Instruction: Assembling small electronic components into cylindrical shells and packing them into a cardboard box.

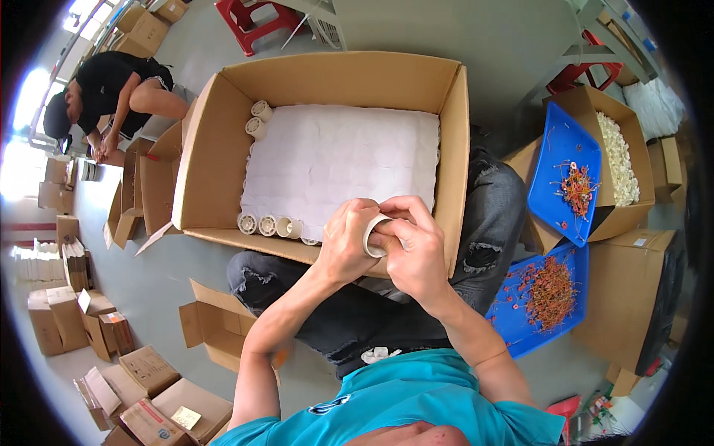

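Note:
My left hand [345, 242] is wrapped round a short white plastic cylinder [374, 236], holding it over the near edge of a large cardboard box [335, 68]. My right hand [416, 254] is closed at the cylinder's open end, thumb and fingers reaching into its mouth; whatever they pinch is hidden. Inside the box lies a flat white sheet-like layer [342, 152]. Similar white cylinders [288, 227] stand or lie along its near left edge, and two more [256, 128] sit at the far left corner.
To the right, an upper blue tray [552, 152] and a lower blue tray [512, 338] hold small parts with orange-red wires. Beside them an open box contains many small white pieces [616, 160]. Another person [111, 85] bends over at the far left, near cardboard boxes [160, 178].

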`<state>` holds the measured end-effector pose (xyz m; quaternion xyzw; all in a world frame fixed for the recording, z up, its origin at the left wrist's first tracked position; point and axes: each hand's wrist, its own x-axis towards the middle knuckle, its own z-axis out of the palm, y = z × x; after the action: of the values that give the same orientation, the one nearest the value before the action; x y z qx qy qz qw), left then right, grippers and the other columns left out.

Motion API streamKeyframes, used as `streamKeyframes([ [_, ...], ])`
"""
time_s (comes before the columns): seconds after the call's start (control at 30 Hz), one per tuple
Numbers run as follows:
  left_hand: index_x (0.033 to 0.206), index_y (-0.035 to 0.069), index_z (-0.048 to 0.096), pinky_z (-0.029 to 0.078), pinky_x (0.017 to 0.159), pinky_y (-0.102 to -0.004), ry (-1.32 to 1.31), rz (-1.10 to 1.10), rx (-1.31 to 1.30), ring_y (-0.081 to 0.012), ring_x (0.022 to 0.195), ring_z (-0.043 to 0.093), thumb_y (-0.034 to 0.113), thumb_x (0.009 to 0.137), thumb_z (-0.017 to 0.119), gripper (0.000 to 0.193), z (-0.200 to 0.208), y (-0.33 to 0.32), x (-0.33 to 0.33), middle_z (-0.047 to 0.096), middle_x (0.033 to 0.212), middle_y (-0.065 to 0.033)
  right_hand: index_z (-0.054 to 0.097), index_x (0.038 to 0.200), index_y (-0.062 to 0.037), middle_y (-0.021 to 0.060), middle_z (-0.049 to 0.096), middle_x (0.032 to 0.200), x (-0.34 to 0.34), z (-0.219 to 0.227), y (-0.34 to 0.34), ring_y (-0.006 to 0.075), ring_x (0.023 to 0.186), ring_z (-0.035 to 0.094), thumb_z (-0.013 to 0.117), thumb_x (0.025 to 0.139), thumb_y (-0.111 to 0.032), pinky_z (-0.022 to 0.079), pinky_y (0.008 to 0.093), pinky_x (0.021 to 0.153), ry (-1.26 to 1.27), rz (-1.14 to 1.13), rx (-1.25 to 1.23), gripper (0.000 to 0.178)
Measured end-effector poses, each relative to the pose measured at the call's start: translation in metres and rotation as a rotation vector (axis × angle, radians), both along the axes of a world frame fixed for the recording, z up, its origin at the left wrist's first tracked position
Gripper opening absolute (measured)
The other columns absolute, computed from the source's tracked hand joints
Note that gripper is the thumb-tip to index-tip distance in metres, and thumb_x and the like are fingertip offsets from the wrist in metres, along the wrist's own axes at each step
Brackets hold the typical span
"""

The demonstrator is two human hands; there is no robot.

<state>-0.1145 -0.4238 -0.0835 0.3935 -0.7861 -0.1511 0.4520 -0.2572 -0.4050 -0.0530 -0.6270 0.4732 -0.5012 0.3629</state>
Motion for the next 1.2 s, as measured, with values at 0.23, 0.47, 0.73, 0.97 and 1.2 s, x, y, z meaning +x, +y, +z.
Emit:
streamKeyframes([
  [0.23, 0.105, 0.002, 0.051, 0.054, 0.065, -0.0421, -0.034, -0.068, 0.148, -0.0363, 0.081, 0.066, 0.000, 0.066, 0.078, 0.047, -0.002, -0.006, -0.008, 0.063, 0.095, -0.0163, 0.073, 0.085, 0.0009, 0.0128, 0.060, 0.102, -0.016, -0.008, -0.004, 0.0291, 0.085, 0.068, 0.070, 0.076, 0.005, 0.057, 0.0391, 0.072, 0.044, 0.010, 0.027, 0.011],
  [0.47, 0.112, 0.001, 0.046, 0.056, 0.073, -0.0448, -0.110, -0.145, 0.296, -0.0403, 0.087, 0.068, 0.011, 0.073, 0.085, 0.056, 0.015, -0.032, -0.005, 0.064, 0.097, -0.0184, 0.073, 0.105, -0.0016, 0.0165, 0.063, 0.112, -0.043, 0.005, -0.003, 0.0311, 0.092, 0.068, 0.075, 0.078, 0.001, 0.055, 0.0367, 0.080, 0.048, -0.094, -0.027, 0.026],
  [0.73, 0.126, -0.001, 0.042, 0.049, 0.093, -0.0383, 0.110, -0.005, 0.289, -0.0251, 0.106, 0.059, 0.023, 0.081, 0.084, 0.066, 0.159, -0.238, -0.046, 0.055, 0.114, -0.0161, 0.059, 0.132, -0.0033, 0.0254, 0.045, 0.144, -0.137, -0.054, 0.007, 0.0437, 0.129, 0.045, 0.071, 0.085, -0.008, 0.035, 0.0528, 0.107, 0.603, -0.609, -0.011, 0.049],
  [0.97, 0.118, -0.012, 0.057, 0.039, 0.104, -0.0517, -0.194, 0.475, -0.269, -0.0439, 0.117, 0.052, 0.042, 0.094, 0.066, 0.059, 0.213, -0.439, -0.097, 0.056, 0.121, -0.0298, 0.054, 0.136, -0.0021, 0.0322, 0.037, 0.148, -0.138, -0.062, 0.005, 0.0493, 0.132, 0.040, 0.065, 0.090, -0.018, 0.033, 0.0550, 0.110, 0.694, -0.594, 0.016, 0.050],
  [1.2, 0.102, -0.003, 0.065, 0.045, 0.092, -0.0497, -0.152, 0.662, -0.371, -0.0416, 0.106, 0.060, 0.036, 0.100, 0.051, 0.041, 0.177, -0.562, -0.056, 0.062, 0.109, -0.0294, 0.060, 0.131, -0.0063, 0.0348, 0.044, 0.142, -0.146, -0.067, 0.002, 0.0495, 0.125, 0.046, 0.071, 0.085, -0.026, 0.038, 0.0548, 0.104, 0.611, -0.603, -0.010, 0.052],
])
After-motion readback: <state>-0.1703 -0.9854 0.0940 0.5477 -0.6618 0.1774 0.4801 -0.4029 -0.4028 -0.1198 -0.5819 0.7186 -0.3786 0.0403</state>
